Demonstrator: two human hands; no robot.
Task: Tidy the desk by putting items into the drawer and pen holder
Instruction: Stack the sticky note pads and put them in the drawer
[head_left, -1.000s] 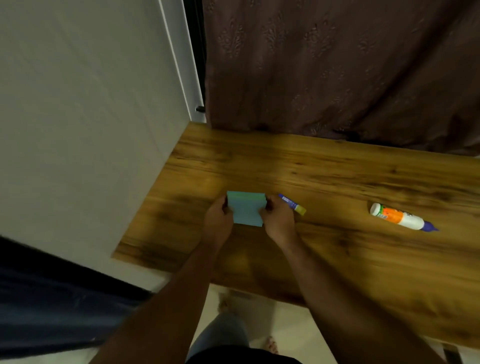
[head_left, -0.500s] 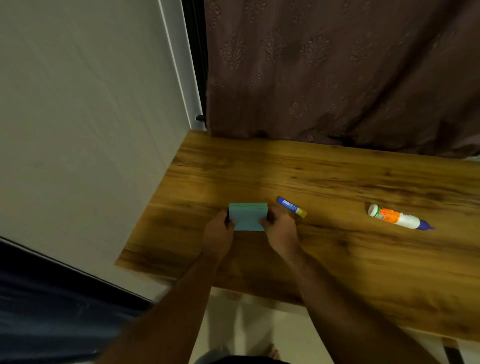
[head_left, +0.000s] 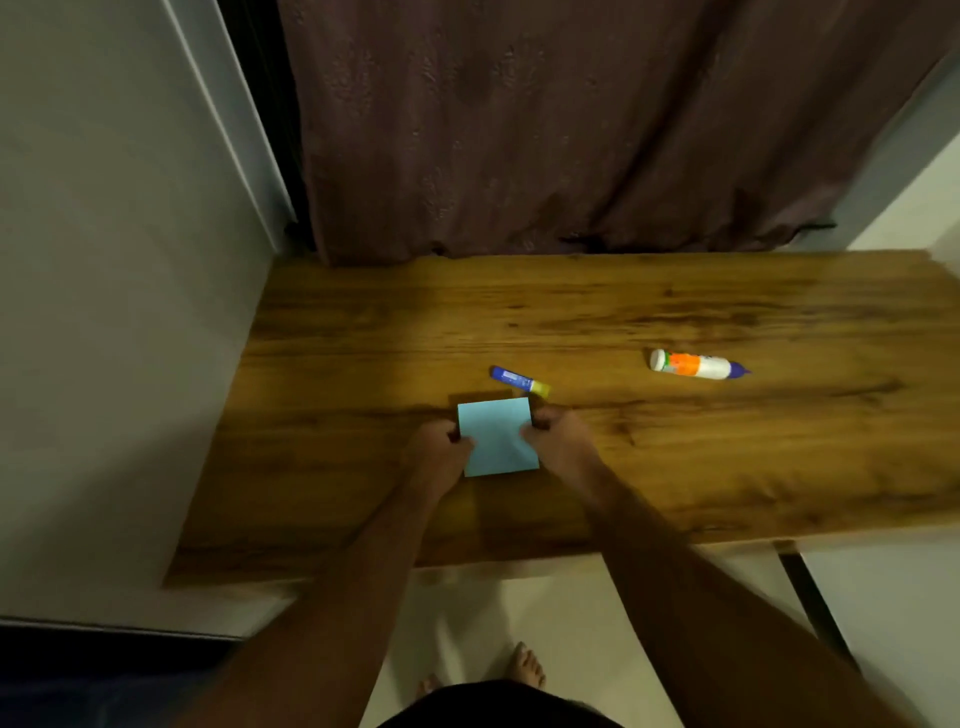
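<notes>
Both hands grip the same object: a pale blue square pad of sticky notes (head_left: 498, 437). My left hand (head_left: 435, 457) pinches its left edge, my right hand (head_left: 562, 441) its right edge, fingers curled over each side. So the pad lies directly between the two grips, neither hand nearer than the other.

Pad sits over the wooden table (head_left: 727, 467), left of centre, about midway between the near and far edges (whether it rests on the surface or is lifted slightly, I cannot tell). It is square, so no real long axis; its edges run slightly skewed to the table's near edge. Top face plain, matte, unmarked.

Just beyond its far right corner lies a small blue tube with a yellow cap (head_left: 520, 381), close but apparently not touching. No drawer or pen holder in view.
</notes>
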